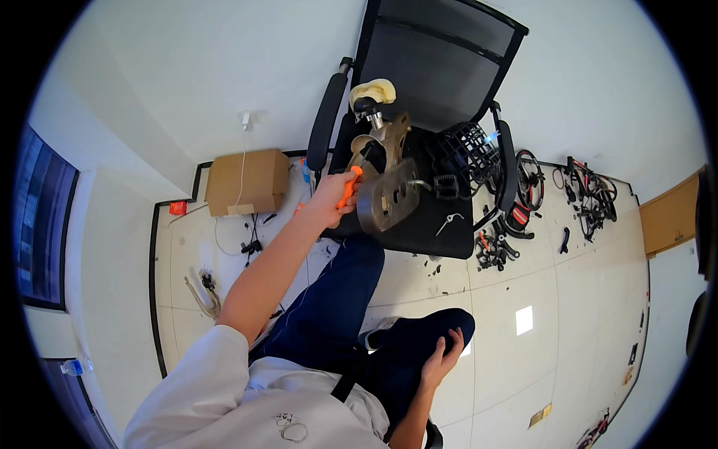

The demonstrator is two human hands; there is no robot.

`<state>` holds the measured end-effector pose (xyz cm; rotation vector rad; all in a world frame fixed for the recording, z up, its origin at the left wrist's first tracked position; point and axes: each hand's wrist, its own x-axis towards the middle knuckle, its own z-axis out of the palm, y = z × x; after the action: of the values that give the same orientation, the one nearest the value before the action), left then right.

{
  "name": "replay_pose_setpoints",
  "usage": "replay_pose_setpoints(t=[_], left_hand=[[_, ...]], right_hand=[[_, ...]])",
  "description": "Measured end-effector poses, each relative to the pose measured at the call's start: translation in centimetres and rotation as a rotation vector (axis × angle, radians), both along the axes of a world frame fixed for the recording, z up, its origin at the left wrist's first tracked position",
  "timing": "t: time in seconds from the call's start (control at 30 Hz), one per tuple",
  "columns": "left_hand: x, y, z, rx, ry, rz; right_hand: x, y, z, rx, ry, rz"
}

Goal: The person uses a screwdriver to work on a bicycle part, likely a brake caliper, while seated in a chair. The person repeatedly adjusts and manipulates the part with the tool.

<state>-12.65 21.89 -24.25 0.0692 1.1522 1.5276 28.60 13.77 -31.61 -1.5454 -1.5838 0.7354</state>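
My left hand [333, 198] reaches forward with its fingers wrapped round an orange-handled tool [350, 187]. The tool's dark end goes in against a small bronze-coloured bicycle frame [394, 138] on a black chair; its tip I cannot make out. Atop the frame is a cream saddle [374, 91]. Just right of my left hand stands a scuffed metal chain guard [389, 198], with a crank and a black pedal [446, 187] beyond it. My right hand [443, 359] rests on my right knee, fingers spread, holding nothing.
The office chair's seat [419, 236] carries a silver lever [449, 223] and a black basket [464, 153]. A cardboard box [247, 183] is on the floor at the left wall. Bicycle parts [497, 251] and a folded heap of bike pieces [588, 194] lie at right.
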Motion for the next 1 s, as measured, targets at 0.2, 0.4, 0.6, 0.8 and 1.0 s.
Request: replay_pose_setpoints(t=[0.2, 0.4, 0.6, 0.8, 1.0], left_hand=[[-1.6, 0.9, -0.7, -0.317, 0.692, -0.184], [0.1, -0.5, 0.2, -0.161, 1.852, 0.051], [-2.2, 0.4, -0.4, -0.392, 1.741, -0.324], [-4.8, -0.4, 0.8, -0.111, 0.185, -0.173], [-1.0, -0.6, 0.9, -0.297, 1.096, 0.116]], right_hand=[[-0.1, 0.3, -0.3, 0.011, 0.046, 0.02], [0.6, 0.6, -0.6, 0.004, 0.066, -0.019], [0.7, 0.7, -0.3, -0.016, 0.136, -0.017], [-0.1, 1.2, 0.1, -0.012, 0.113, -0.013], [0.2, 1.6, -0.3, 0.0, 0.058, 0.017]])
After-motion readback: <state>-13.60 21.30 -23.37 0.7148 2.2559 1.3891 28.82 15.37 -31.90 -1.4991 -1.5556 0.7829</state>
